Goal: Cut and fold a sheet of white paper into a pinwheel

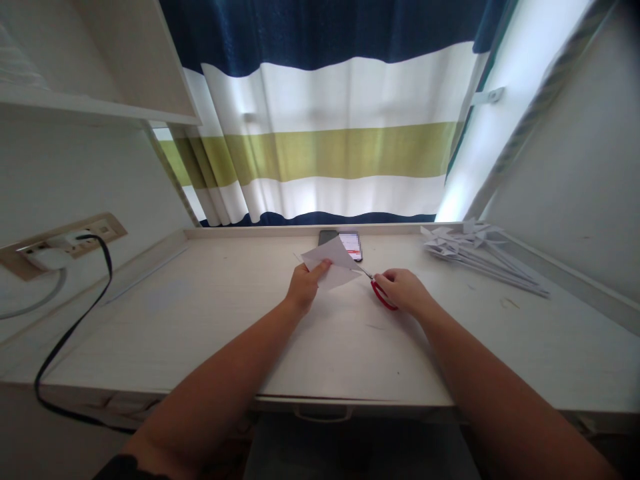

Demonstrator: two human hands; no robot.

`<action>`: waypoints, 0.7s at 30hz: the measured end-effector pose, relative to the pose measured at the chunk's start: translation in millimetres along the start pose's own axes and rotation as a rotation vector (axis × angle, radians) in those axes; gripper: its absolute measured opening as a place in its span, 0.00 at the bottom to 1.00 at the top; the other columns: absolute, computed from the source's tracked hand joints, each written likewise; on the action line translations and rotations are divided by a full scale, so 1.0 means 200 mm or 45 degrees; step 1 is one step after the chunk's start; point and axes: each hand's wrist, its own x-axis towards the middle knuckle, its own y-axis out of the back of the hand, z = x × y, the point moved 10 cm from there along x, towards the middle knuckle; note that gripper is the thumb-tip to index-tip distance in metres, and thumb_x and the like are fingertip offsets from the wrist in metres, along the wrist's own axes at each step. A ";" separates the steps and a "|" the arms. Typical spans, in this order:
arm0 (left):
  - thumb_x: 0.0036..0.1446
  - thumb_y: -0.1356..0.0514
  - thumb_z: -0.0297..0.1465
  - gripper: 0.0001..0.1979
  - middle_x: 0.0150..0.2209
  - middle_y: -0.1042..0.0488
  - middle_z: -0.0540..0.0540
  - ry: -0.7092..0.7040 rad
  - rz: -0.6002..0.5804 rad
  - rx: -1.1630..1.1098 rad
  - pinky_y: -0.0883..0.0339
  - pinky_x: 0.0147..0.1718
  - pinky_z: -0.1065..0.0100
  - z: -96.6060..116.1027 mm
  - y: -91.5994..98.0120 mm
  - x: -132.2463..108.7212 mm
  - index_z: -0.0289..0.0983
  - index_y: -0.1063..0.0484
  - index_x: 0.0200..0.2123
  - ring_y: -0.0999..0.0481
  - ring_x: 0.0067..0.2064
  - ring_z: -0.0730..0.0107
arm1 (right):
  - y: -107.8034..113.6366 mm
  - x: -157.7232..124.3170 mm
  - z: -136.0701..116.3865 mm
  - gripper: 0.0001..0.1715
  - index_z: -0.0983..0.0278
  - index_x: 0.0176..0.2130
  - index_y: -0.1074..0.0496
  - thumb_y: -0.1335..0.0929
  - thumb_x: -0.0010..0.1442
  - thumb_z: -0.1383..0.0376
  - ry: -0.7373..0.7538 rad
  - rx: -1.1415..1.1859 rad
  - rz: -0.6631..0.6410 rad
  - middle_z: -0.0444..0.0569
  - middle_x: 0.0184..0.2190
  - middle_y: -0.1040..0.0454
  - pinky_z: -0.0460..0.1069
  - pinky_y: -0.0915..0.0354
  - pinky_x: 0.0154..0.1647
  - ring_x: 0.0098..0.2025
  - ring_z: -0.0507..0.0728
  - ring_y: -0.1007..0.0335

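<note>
My left hand (304, 285) pinches a white sheet of paper (333, 257), which looks folded or layered, with the thumb on top. My right hand (400, 287) grips a pair of scissors (383, 297) by its red handles. The metal blades point left and meet the paper's right edge; how far they reach into it I cannot tell. Both hands are above the middle of the white desk (210, 320). Just behind the paper lies a phone (351, 245) with a lit screen, partly covered by the sheet, beside a dark flat object (327, 235).
A heap of folded white paper pieces and paper sticks (480, 250) lies at the back right. At left, a wall socket strip (65, 243) holds plugs, and a black cable (70, 330) droops over the desk edge. A striped curtain (325, 153) hangs behind.
</note>
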 end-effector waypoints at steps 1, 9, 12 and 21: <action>0.43 0.30 0.41 0.22 0.33 0.21 0.41 0.025 -0.016 0.020 0.30 0.35 0.66 -0.01 -0.01 0.00 0.30 0.23 0.38 0.23 0.33 0.65 | 0.00 0.00 0.01 0.19 0.65 0.29 0.21 0.35 0.56 0.55 -0.006 0.028 0.012 0.54 0.28 0.22 0.49 0.44 0.28 0.29 0.57 0.30; 0.44 0.31 0.44 0.22 0.28 0.21 0.41 0.165 -0.103 0.191 0.31 0.32 0.66 -0.10 -0.01 0.00 0.30 0.22 0.32 0.23 0.30 0.63 | -0.02 0.03 0.08 0.14 0.68 0.35 0.23 0.34 0.53 0.63 -0.038 0.538 0.036 0.54 0.28 0.22 0.49 0.36 0.27 0.29 0.58 0.28; 0.44 0.32 0.45 0.21 0.27 0.22 0.42 0.179 -0.109 0.223 0.32 0.31 0.67 -0.11 -0.01 0.00 0.31 0.22 0.32 0.23 0.29 0.64 | -0.05 0.03 0.05 0.16 0.68 0.41 0.25 0.33 0.54 0.63 0.004 0.843 -0.027 0.55 0.34 0.21 0.51 0.30 0.31 0.32 0.57 0.25; 0.44 0.31 0.43 0.20 0.27 0.21 0.40 0.208 -0.210 0.296 0.34 0.26 0.67 -0.08 -0.07 -0.05 0.29 0.22 0.30 0.24 0.25 0.64 | -0.07 -0.02 -0.08 0.24 0.66 0.41 0.27 0.25 0.46 0.56 0.175 1.303 -0.080 0.49 0.32 0.23 0.53 0.27 0.39 0.34 0.56 0.25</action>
